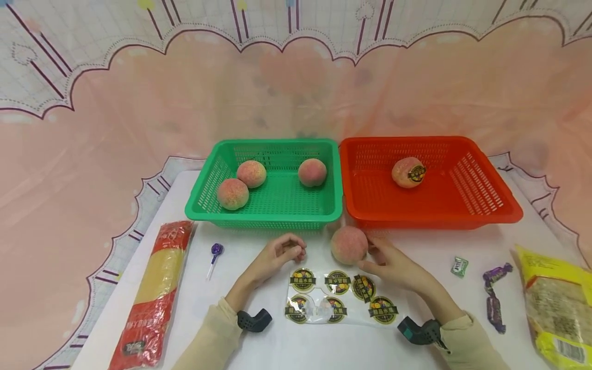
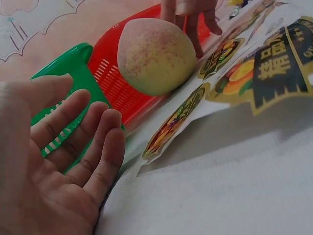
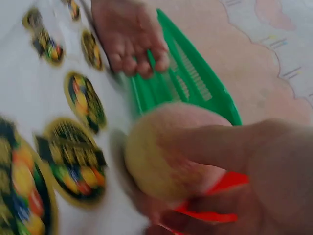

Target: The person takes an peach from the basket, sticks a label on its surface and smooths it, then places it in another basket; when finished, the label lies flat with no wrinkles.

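Note:
A pink, yellow-speckled peach (image 1: pixel 349 245) is in front of the two baskets. My right hand (image 1: pixel 390 262) holds it from the right side, thumb (image 3: pixel 210 144) across it and fingers behind it in the right wrist view. To the left of the peach, my left hand (image 1: pixel 282 252) is apart from it, fingers loosely bent and nothing in them; the left wrist view shows its palm (image 2: pixel 58 196). Just in front of both hands lies a sheet of round black-and-gold fruit stickers (image 1: pixel 324 296).
A green basket (image 1: pixel 263 218) contains three peaches. Beside it, a red basket (image 1: pixel 416 218) has one peach bearing a sticker (image 1: pixel 407 172). At left lie a noodle-like red packet (image 1: pixel 152 298) and a lollipop (image 1: pixel 216 251); at right, wrapped candies (image 1: pixel 459 266) and a yellow bag (image 1: pixel 559 308).

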Action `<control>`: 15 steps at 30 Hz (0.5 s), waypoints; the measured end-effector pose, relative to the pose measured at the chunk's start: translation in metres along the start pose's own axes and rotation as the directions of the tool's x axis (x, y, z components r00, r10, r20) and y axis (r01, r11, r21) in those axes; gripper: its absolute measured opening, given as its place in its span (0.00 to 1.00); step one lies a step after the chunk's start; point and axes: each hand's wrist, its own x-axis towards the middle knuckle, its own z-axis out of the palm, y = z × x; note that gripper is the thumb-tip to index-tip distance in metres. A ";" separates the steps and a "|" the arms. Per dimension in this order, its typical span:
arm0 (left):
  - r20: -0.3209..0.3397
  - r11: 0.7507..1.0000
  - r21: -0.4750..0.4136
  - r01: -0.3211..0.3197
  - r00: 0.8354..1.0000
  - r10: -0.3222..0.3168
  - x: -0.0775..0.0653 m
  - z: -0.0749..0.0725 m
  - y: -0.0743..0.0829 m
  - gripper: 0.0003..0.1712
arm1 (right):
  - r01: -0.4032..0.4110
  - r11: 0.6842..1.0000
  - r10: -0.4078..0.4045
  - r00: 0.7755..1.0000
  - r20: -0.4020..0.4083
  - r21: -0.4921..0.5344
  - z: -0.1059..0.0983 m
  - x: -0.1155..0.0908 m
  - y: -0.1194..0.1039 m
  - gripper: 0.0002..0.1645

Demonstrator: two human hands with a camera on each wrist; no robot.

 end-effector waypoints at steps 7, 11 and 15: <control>0.031 1.000 -0.001 -0.011 0.999 0.011 0.001 0.015 0.011 0.13 | -0.105 0.961 0.102 0.995 -0.022 -0.257 -0.016 -0.020 -0.001 0.43; 0.033 1.000 0.031 -0.004 0.999 0.003 0.002 0.013 0.021 0.14 | -0.139 0.928 0.152 0.988 0.010 -0.347 -0.019 -0.024 -0.007 0.32; 0.032 0.999 0.048 0.015 0.999 -0.017 -0.003 0.007 0.025 0.15 | -0.149 0.896 0.213 0.971 0.111 -0.417 -0.015 -0.029 -0.014 0.30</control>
